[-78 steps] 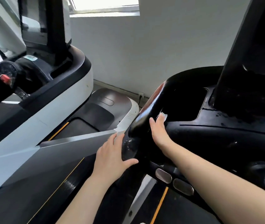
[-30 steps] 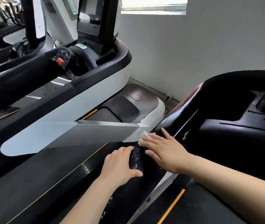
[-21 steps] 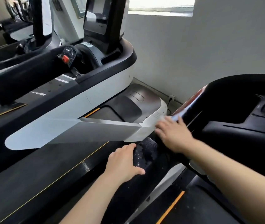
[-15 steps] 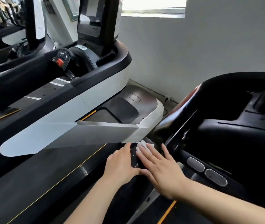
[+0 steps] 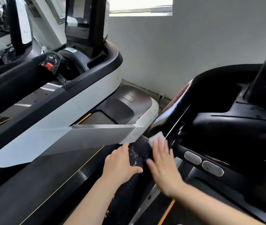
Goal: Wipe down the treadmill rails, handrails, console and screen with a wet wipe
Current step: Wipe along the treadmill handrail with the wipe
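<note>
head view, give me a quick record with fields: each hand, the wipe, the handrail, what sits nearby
left hand: rests on the handrail, thumb hooked over its top
right hand: fingers straight, pressing the wipe flat
wet wipe: white, under the right fingertips, on the handrail's upper end
handrail: black, speckled with droplets
nearby: two oval metal pads right of the right hand
neighbouring treadmill: white and black, at left

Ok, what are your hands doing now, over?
Right hand flat, fingers pressing the wet wipe on the black handrail. Left hand resting on that handrail. Nothing in the way.
</note>
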A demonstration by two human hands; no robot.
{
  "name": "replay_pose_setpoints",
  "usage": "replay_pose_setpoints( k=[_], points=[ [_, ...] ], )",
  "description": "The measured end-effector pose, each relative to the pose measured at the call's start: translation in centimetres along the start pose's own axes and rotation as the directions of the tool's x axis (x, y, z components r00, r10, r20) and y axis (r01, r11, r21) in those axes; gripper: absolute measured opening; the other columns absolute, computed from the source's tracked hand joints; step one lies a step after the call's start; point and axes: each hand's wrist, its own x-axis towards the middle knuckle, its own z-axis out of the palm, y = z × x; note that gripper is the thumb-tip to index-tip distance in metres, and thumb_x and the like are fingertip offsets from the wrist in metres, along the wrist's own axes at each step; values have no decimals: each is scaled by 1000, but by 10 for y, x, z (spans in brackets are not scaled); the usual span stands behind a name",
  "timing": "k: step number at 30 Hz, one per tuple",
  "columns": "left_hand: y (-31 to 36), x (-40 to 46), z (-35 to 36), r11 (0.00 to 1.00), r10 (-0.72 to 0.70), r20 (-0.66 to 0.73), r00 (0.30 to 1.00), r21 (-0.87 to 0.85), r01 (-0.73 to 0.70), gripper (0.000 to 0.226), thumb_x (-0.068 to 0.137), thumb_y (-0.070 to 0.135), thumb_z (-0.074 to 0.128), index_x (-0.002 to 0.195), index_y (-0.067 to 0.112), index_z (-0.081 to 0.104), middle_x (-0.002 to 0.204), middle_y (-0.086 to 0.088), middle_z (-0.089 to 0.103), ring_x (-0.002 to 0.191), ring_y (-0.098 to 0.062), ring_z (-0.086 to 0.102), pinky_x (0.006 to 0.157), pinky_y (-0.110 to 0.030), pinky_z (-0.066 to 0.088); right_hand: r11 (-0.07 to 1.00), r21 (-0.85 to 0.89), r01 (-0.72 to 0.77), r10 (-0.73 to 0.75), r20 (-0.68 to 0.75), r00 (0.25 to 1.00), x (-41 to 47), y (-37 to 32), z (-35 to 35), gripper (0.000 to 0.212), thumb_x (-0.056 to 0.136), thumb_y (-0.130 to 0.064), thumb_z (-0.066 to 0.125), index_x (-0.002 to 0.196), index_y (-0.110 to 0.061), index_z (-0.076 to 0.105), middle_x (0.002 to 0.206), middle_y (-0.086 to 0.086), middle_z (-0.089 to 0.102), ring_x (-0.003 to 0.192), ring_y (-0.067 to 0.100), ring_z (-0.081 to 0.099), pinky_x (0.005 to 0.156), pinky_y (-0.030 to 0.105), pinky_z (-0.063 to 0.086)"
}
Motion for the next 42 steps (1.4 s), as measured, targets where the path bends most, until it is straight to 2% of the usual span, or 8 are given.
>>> replay_pose_setpoints(
  k=[5, 8, 12, 17, 25, 31, 38, 42],
  points=[
    [0, -2, -1, 1000, -16, 13, 1000, 5, 16, 93, 72, 50, 73, 144, 21, 22, 141, 5, 43, 128, -20, 41, 102, -34, 34, 979, 99, -177, 191, -144, 971, 51, 21, -27, 61, 101, -35, 25, 151, -10, 0, 157, 8, -17, 145, 27, -14, 116, 43, -3],
    [-2, -7, -1, 996, 53, -61, 997, 70, -48, 89, 73, 57, 69, 141, 20, 24, 138, 5, 45, 127, -17, 42, 101, -30, 32, 998, -54, 38, -43, -90, 995, 4, 3, 3, 72, 92, -54, 3, 151, -13, -3, 155, 5, -21, 143, 22, -19, 116, 38, -7],
    [-21, -28, -7, 997, 54, -96, 994, 59, -49, 99, 73, 64, 63, 148, 23, 13, 149, 8, 29, 135, -11, 28, 107, -24, 20, 858, -336, 388, -403, 28, 915, -38, -1, 20, 61, 102, -47, 11, 149, -11, 24, 155, 10, 24, 143, 26, 19, 112, 43, 11],
    [-53, -69, -10, 992, -90, -53, 995, 84, 95, 107, 71, 63, 66, 149, 26, 4, 153, 10, 20, 140, -13, 20, 113, -29, 13, 855, -500, 139, -220, -107, 970, 27, 13, -24, 68, 99, -46, 6, 136, -7, 48, 142, 10, 47, 136, 23, 33, 110, 46, 9],
    [-67, -100, 16, 955, -243, -38, 969, 167, 246, 95, 70, 59, 69, 146, 33, 18, 148, 15, 28, 138, -8, 23, 117, -37, 1, 637, -399, 659, -615, 252, 747, -31, -36, 13, 67, 101, -43, 6, 134, -9, 53, 141, 8, 48, 134, 20, 41, 107, 46, 21],
    [-65, -98, 20, 951, -286, -48, 957, 109, 289, 91, 71, 52, 72, 145, 32, 24, 147, 12, 32, 136, -10, 27, 118, -38, 3, 766, -550, 332, -320, 122, 940, 48, -13, -29, 77, 90, -48, -7, 142, -15, 39, 149, -1, 38, 142, 15, 24, 112, 49, -2],
    [-65, -101, 20, 950, -295, -83, 952, 83, 301, 94, 69, 50, 74, 145, 26, 24, 144, 10, 39, 135, -13, 32, 118, -40, 8, 673, -400, 622, -576, 245, 780, 3, -70, 19, 55, 90, -42, 26, 108, -15, 70, 111, -2, 69, 114, 17, 60, 109, 47, 21],
    [-71, -113, 20, 964, -246, -99, 964, 77, 254, 98, 71, 57, 70, 147, 23, 18, 148, 8, 32, 137, -14, 28, 118, -41, 6, 719, -499, 484, -410, 257, 875, 31, -55, -15, 60, 94, -45, 5, 132, -27, 47, 136, -12, 50, 136, 7, 32, 111, 47, -3]
  ],
)
